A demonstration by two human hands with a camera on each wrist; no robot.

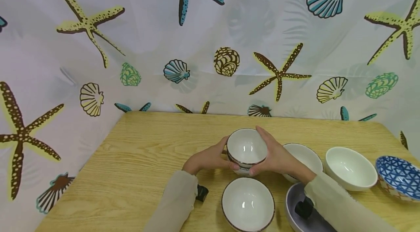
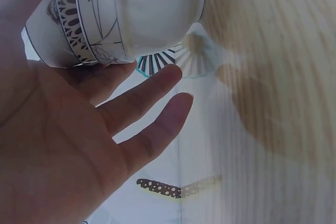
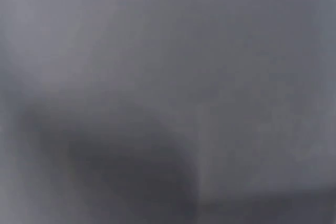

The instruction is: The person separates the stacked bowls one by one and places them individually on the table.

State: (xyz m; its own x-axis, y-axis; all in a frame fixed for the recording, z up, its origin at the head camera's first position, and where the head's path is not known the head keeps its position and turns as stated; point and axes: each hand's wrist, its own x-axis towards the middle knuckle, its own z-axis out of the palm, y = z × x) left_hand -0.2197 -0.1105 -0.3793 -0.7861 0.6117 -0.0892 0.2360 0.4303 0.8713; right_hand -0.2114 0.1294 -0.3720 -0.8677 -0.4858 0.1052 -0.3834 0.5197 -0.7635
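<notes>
The left hand and right hand clasped the patterned bowl stack. A white bowl stood in front of it.

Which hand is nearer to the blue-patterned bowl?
The right hand. It holds the right side of the stacked bowls, left of the blue-patterned bowl, with a plain white bowl between; the left hand holds the stack's left side, farther away.

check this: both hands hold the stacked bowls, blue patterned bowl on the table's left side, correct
No: the blue patterned bowl sits on the right side of the table, as the head view shows. The left hand and right hand do hold the stacked bowls.
</notes>
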